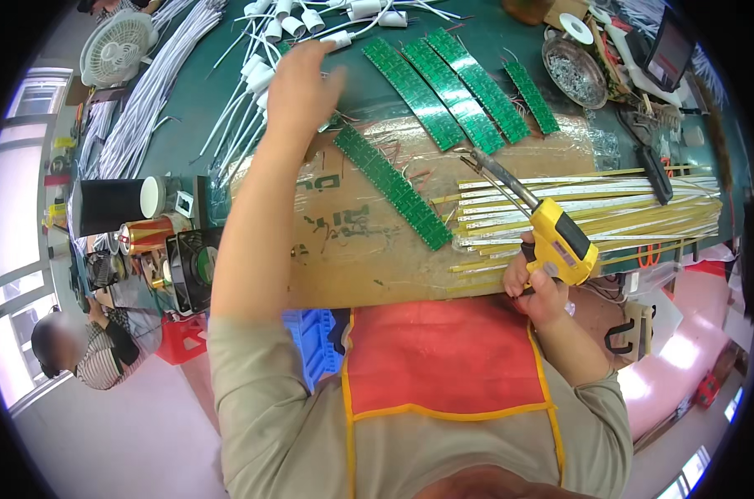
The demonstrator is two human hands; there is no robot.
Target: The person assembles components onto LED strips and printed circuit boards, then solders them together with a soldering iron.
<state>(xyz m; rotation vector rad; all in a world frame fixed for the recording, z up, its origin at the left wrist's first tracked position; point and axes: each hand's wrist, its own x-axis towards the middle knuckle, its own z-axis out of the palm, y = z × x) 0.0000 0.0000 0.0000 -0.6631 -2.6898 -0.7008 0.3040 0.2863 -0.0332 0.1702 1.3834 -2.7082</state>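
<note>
My left hand (302,93) reaches to the far side of the table, thumb apart from the fingers. Its fingertips are beside a white lamp holder (338,40) with a cable; whether they touch cannot be made out. More white lamp holders (292,27) with white wires lie around that hand. My right hand (537,287) grips a yellow soldering gun (564,241) by its handle, the metal tip pointing up and left. Left of that tip, a long green circuit board strip (392,188) with thin red wires lies diagonally on the cardboard sheet (335,270).
Several green board strips (443,91) lie farther back. Yellow and white strips (643,212) are bundled on the right, near a metal bowl (575,71). Left stand a small black fan (192,270), a can (148,235) and white cable bundles (157,91). Another person (90,349) sits far left.
</note>
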